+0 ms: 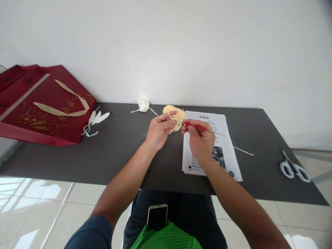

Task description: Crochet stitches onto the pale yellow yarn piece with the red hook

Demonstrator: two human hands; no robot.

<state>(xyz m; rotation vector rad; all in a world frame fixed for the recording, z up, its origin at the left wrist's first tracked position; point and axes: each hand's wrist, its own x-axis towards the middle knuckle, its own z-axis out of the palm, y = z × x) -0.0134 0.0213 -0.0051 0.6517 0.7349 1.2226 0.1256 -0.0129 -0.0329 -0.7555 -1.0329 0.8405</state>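
My right hand [201, 140] is closed around a crochet hook with a red handle [195, 126], its metal tip pointing left toward my left hand. Between the thumb and fingers of my left hand [159, 129] is white yarn, and a strand loops over the index finger. The small work at the hook's tip is partly hidden by the fingers. Just behind both hands lies a pale yellow ball of yarn [171, 110]. A white yarn ball [143, 103] rests farther back to the left, its strand running toward my left hand. Something small and red hangs below the right fingers.
Printed sheets [189, 148] lie under my right hand, a white strand [243, 150] beside them. Scissors [294, 167] are at the right edge of the dark table [116, 155]. A red gift bag [49, 110] and white leaf-like pieces [97, 118] are left. A phone [157, 217] rests on my lap.
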